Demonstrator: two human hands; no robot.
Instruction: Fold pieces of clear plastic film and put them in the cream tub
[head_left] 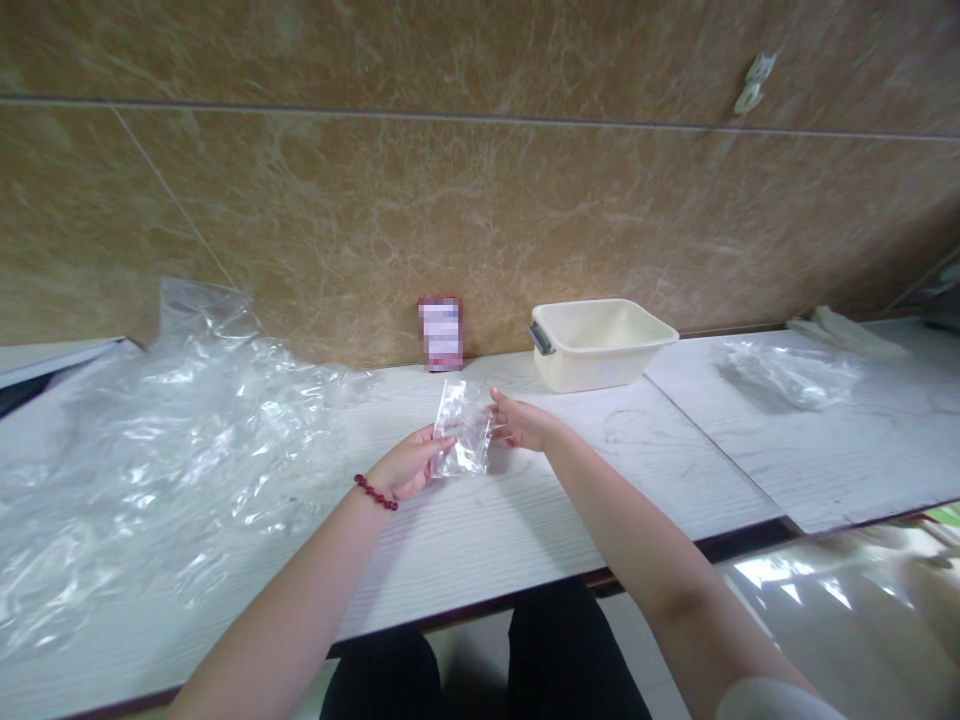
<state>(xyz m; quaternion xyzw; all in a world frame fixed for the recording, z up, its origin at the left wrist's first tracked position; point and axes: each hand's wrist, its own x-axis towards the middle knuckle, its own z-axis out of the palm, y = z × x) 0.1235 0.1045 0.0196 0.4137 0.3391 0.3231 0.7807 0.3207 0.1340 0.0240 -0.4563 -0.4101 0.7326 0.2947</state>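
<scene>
A small clear plastic bag is held up over the white wood-grain table. My left hand, with a dark red bead bracelet on its wrist, pinches the bag's left edge, thumb in front and fingers behind. At the bag's right edge is my right hand, its thumb raised apart from the fingers. Some of its fingertips reach to or behind the bag, and whether they touch it I cannot tell.
Many loose clear plastic bags cover the table's left side. A cream plastic bin with a grey handle stands at the back right. Against the wall leans a small red-edged card, blurred. More clear plastic lies far right.
</scene>
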